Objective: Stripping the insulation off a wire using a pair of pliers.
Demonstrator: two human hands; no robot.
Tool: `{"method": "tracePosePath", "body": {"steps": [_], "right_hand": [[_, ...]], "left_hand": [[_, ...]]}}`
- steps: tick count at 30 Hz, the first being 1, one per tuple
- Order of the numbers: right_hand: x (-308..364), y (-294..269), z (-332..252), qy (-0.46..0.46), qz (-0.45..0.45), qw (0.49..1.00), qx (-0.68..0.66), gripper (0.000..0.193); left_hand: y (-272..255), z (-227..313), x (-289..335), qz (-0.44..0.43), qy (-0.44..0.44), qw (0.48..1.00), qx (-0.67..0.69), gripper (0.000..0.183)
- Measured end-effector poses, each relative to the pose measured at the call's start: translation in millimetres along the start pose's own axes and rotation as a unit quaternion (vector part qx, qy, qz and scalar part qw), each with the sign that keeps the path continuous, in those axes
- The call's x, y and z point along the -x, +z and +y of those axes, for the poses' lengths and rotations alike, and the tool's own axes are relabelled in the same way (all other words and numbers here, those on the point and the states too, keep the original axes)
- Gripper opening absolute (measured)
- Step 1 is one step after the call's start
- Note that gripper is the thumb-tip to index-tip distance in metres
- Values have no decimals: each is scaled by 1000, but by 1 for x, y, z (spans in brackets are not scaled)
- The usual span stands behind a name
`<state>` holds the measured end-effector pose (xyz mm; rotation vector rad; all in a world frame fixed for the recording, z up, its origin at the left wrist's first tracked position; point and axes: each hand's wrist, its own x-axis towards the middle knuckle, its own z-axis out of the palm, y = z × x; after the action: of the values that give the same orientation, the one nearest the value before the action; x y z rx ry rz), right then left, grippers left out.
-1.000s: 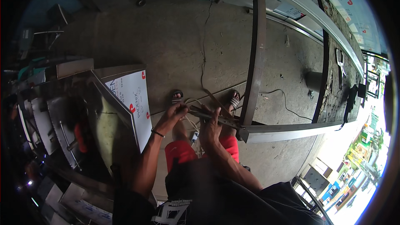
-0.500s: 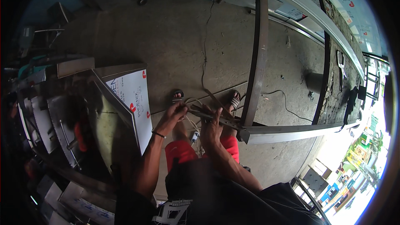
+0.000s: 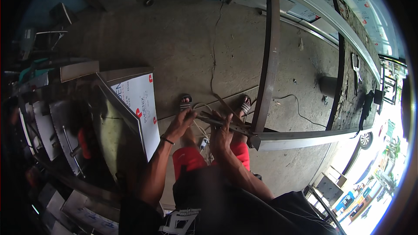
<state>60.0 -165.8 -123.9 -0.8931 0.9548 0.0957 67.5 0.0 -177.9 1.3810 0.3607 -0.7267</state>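
Observation:
My left hand (image 3: 182, 122) is closed, its fingertips at the near-left end of a long narrow metal piece (image 3: 238, 128). What those fingers pinch is too small to make out. Farther along the same piece, my right hand (image 3: 222, 135) grips it with a finger pointing up across it. The piece is dark and slim, and its other end reaches the corner of a metal frame (image 3: 300, 139). Whether it is fixed to that corner cannot be told. Below the hands, a loop of pale cable and a plug (image 3: 203, 143) show between my legs.
On the left stands a film-covered sheet-metal box (image 3: 141, 104) beside a cluttered bench with a bar clamp (image 3: 72, 148). A brown crossbar (image 3: 267, 61) spans the frame. Clamps (image 3: 356, 67) rest on a worn board at right. A dark cable (image 3: 214, 56) runs over the floor.
My hands and the metal piece have barely moved. Outside at the right, a vehicle wheel has come into view.

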Motion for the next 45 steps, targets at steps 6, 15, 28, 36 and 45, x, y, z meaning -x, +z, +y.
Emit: {"method": "tracePosePath", "body": {"steps": [6, 15, 28, 36, 45], "right_hand": [[1, 4, -2, 1, 29, 1000, 13, 72], [-2, -2, 0, 12, 14, 1000, -20, 63], [-1, 3, -4, 15, 17, 1000, 0, 66], [-2, 1, -4, 9, 9, 1000, 15, 75], [-4, -1, -6, 35, 8, 999, 1, 63]], "left_hand": [[11, 6, 6, 65, -39, 996, 54, 21], [8, -9, 1, 12, 12, 994, 112, 19], [6, -15, 1, 80, -3, 995, 53, 35], [18, -1, 4, 86, 60, 994, 37, 37], [15, 2, 5, 98, 53, 991, 76, 37]]}}
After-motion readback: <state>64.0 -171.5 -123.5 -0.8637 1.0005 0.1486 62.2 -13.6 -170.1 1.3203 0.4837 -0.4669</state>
